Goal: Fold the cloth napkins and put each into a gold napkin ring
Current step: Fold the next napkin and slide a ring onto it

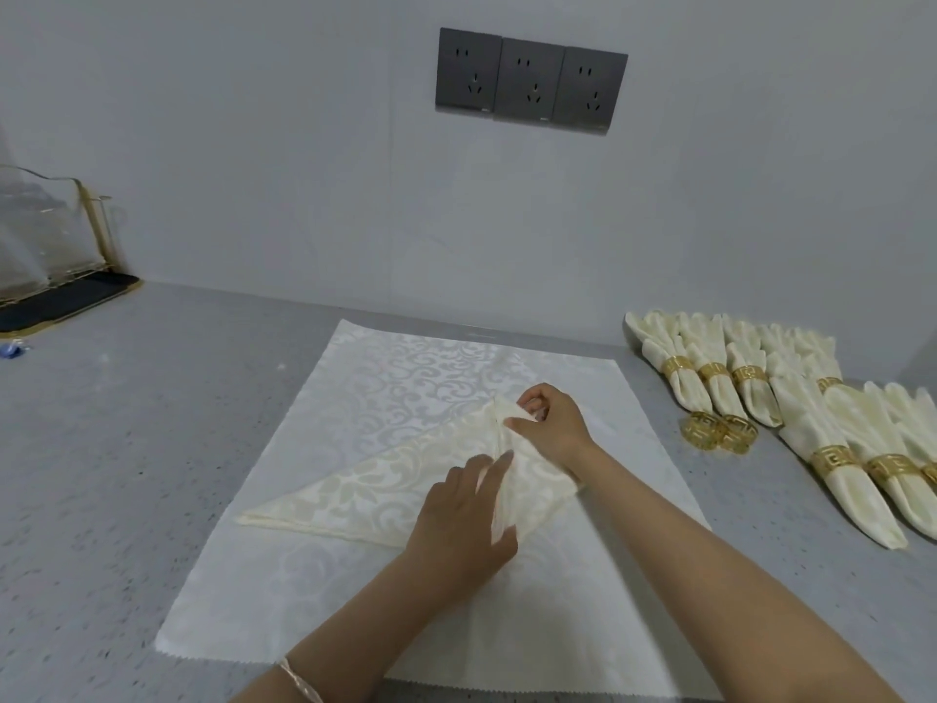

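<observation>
Two hands work a cream napkin (355, 494) folded into a triangle on a white cloth (431, 362): the left hand (464, 520) presses flat-fingered on its centre fold, the right hand (552, 423) pinches the flap at the apex, and loose gold rings (715, 431) lie beside ringed napkins (735, 370) at right

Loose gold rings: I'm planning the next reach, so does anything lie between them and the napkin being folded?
Nothing visible does. The loose gold rings sit on bare counter right of the napkin; the finished napkins lie behind and right of them.
</observation>
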`<state>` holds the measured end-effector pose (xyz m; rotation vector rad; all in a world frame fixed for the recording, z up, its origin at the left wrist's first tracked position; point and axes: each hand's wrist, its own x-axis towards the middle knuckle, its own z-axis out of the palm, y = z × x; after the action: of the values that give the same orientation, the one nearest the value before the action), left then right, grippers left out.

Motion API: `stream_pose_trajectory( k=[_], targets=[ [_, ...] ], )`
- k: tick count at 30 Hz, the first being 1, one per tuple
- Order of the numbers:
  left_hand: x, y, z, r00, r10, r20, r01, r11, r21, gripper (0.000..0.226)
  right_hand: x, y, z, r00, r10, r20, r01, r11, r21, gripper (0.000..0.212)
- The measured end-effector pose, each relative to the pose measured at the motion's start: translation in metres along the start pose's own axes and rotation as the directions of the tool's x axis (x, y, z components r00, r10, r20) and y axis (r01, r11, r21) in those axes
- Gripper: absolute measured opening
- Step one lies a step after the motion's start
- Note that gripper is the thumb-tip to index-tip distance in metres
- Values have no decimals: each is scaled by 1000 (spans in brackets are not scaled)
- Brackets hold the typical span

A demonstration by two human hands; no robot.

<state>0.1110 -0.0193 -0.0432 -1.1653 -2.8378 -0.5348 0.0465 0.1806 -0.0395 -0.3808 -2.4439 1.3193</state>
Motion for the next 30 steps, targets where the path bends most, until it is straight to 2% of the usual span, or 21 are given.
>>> stream_pose_trajectory(
  k=[3,7,10,12,14,17,19,23,27,30],
  targets=[
    [1,-9,9,991,77,111,-83,996,46,91,-4,-6,-7,998,-65,-18,64,996,-67,29],
    [0,-12,14,985,104,138,-118,988,97,86,-37,-20,-34,985,-166,-39,161,980,-120,30],
    [-1,-9,11,981,86,173,-105,989,103,60,-85,-17,-47,962,-225,153,255,941,-221,43],
    [-1,-9,10,980,83,182,-104,989,107,56,-115,-12,-48,916,-236,323,342,881,-326,51],
    [0,-9,12,978,92,188,-117,986,122,65,-139,-7,-47,864,-225,450,413,828,-379,52],
    [0,-11,14,976,105,190,-127,986,106,94,-156,-2,-47,814,-166,557,444,796,-411,51],
    [2,-12,16,976,102,190,-123,987,99,96,-156,1,-49,792,-139,595,463,771,-436,52],
    [1,-12,16,976,109,189,-131,985,111,94,-139,11,-61,822,-49,568,401,757,-516,56],
    [1,-12,14,977,70,203,-98,987,131,61,-117,24,-73,879,12,477,296,771,-564,55],
    [0,-9,10,975,63,215,-73,997,39,58,-111,20,-70,899,12,438,267,778,-569,55]
  ],
)
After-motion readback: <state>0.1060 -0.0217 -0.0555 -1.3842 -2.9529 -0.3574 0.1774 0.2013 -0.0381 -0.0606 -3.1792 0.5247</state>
